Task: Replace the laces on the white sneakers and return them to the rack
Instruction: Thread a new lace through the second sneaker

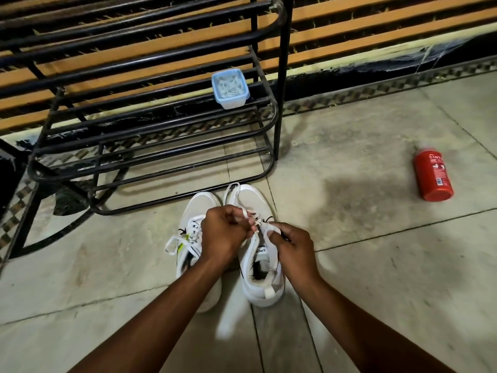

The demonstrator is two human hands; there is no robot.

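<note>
Two white sneakers stand side by side on the floor, toes toward the rack. The left sneaker (199,211) has its white lace threaded, with a loop trailing out to the left. Over the right sneaker (262,278) both hands work its white lace (243,211). My left hand (224,232) pinches a lace strand above the eyelets. My right hand (291,249) grips the other strand at the shoe's right side. A lace loop (233,187) lies over the right toe. The black metal shoe rack (166,146) stands just beyond the shoes.
A small blue-rimmed plastic container (230,88) with white pieces sits on the rack's lower shelf. A red bottle (432,175) lies on the tiled floor to the right. A slatted wooden wall and dark baseboard run behind the rack.
</note>
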